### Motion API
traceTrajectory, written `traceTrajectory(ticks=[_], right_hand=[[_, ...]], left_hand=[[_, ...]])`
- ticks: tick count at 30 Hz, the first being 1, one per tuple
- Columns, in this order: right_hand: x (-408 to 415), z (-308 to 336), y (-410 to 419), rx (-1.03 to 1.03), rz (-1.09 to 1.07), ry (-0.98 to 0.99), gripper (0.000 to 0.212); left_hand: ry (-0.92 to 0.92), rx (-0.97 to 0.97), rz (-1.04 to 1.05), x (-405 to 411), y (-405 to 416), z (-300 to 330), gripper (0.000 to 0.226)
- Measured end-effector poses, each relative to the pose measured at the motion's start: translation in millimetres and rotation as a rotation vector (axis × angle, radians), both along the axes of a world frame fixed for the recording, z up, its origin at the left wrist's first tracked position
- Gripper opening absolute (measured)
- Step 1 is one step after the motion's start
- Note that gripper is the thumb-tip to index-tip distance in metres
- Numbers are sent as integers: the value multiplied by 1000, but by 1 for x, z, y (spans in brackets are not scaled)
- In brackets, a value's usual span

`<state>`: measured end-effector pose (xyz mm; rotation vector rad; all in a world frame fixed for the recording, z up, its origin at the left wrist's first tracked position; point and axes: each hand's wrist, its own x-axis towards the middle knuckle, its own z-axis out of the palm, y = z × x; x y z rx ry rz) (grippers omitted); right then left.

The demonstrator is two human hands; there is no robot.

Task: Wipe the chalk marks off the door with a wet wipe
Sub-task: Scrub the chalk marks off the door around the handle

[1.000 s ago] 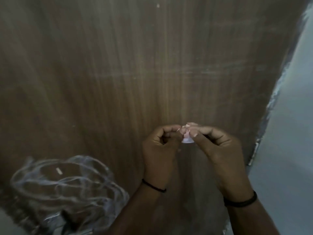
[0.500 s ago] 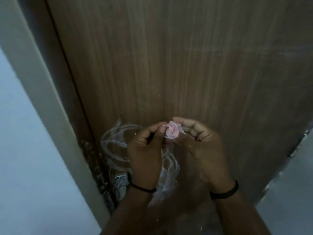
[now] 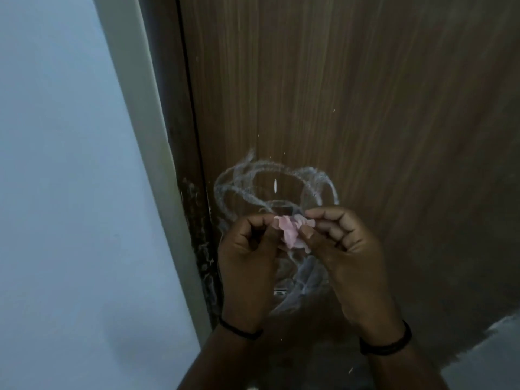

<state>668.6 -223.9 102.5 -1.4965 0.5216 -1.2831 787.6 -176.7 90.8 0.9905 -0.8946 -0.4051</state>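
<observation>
A brown wooden door (image 3: 337, 94) fills most of the view. White chalk marks (image 3: 253, 175) loop across its lower part, partly hidden behind my hands. A small crumpled pink wet wipe (image 3: 291, 230) sits between my hands, just in front of the marks. My left hand (image 3: 247, 249) pinches its left side with curled fingers. My right hand (image 3: 343, 243) pinches its right side between thumb and fingertips. Both hands hover in front of the door, and I cannot tell whether the wipe touches it.
A pale door frame (image 3: 140, 136) runs down the left beside a light blue wall (image 3: 56, 192). The dark jamb (image 3: 202, 249) near the marks is speckled with white. Pale floor (image 3: 492, 358) shows at the bottom right.
The view swung left, bringing the chalk marks from the lower left to behind my hands. The wipe now shows more between my fingers, spread a little wider.
</observation>
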Motion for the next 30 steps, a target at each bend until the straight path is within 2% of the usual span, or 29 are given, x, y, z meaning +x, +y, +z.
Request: traceTrajectory(ticks=[7, 11, 13, 16, 18, 21, 24, 26, 30], right_hand=[[13, -63, -11, -37, 65, -40, 18], [22, -93, -14, -69, 110, -64, 17], [25, -106, -12, -101, 109, -71, 16], [24, -128, -6, -158, 90, -59, 23], [22, -142, -1, -120, 121, -68, 27], [15, -162, 16, -63, 219, -119, 24], [12, -174, 48, -70, 208, -135, 23], [11, -176, 70, -49, 172, -171, 21], [6, -172, 101, 60, 182, -229, 16]], left_hand=[[149, -33, -109, 10, -1, -61, 10], [169, -72, -111, 15, 1, -86, 9], [89, -101, -52, 13, 3, -98, 11], [-174, -109, 125, 12, 8, -117, 28], [-320, -79, 207, 14, 13, -133, 27], [-372, -73, 251, 18, 33, -157, 14], [-395, -73, 326, 16, 65, -175, 12], [-325, -52, 299, 12, 87, -181, 13], [105, -12, 91, 0, 112, -181, 22]])
